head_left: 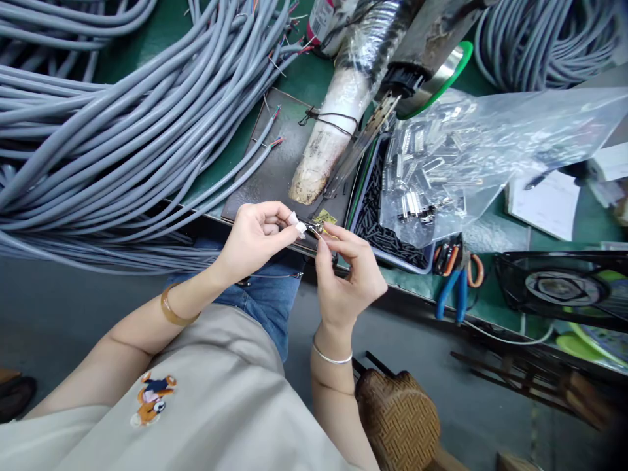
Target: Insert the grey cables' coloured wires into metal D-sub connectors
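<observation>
My left hand (260,235), with white wraps on its fingertips, is closed in a pinch on a small dark connector (313,227) at the table's front edge. My right hand (349,265) pinches a thin wire (320,237) at the right side of that connector. Just behind the fingers lies a scrap of yellow material (324,217). A white, wire-bound tube (326,140) points down toward the hands from above. Fine detail between the fingertips is too small to make out.
Grey cables (147,124) pile at the left, with another coil (547,42) at the back right. A bin of black sleeves (392,239) sits under a plastic bag of metal connectors (441,163). Pliers (454,288) hang over the edge near a fan (564,288). A stool (405,418) stands below.
</observation>
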The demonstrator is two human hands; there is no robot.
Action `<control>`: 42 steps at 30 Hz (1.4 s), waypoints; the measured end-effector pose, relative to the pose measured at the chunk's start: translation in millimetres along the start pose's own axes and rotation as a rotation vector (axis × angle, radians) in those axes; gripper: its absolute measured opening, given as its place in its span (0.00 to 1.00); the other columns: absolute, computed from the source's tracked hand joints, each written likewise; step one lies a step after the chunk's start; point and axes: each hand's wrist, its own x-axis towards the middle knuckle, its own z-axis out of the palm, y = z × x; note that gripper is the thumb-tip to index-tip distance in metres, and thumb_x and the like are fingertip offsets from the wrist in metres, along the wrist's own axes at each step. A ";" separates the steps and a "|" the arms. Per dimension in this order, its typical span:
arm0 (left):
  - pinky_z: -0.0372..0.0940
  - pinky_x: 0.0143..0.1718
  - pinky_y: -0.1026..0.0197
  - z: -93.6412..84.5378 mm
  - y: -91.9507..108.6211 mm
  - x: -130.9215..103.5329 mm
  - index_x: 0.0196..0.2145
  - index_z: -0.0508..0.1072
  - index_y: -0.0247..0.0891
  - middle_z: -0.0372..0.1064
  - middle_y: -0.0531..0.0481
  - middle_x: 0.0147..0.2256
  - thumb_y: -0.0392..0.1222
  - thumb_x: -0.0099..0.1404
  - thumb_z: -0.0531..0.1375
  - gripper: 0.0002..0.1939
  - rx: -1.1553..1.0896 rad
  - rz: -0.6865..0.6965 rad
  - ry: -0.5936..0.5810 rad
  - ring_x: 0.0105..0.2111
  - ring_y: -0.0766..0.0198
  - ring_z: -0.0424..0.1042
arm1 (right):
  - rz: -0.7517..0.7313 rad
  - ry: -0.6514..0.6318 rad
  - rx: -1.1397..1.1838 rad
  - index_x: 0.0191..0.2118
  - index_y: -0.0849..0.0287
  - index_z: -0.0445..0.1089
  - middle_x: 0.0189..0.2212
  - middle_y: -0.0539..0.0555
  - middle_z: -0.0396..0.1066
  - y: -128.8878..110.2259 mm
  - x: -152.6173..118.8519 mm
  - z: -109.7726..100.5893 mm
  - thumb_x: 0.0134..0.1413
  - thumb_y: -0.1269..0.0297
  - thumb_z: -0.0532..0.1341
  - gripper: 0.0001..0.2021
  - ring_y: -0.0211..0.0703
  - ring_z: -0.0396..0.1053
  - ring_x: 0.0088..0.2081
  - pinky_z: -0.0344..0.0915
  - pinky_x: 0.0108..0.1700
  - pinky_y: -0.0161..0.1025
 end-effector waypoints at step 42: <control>0.45 0.21 0.65 -6.9 2.0 -3.6 0.29 0.75 0.35 0.59 0.58 0.19 0.37 0.62 0.64 0.05 0.494 0.295 -0.011 0.19 0.74 0.49 | -0.111 -0.019 -0.037 0.38 0.54 0.72 0.39 0.50 0.82 4.6 12.5 6.1 0.59 0.73 0.66 0.07 0.39 0.81 0.40 0.77 0.42 0.35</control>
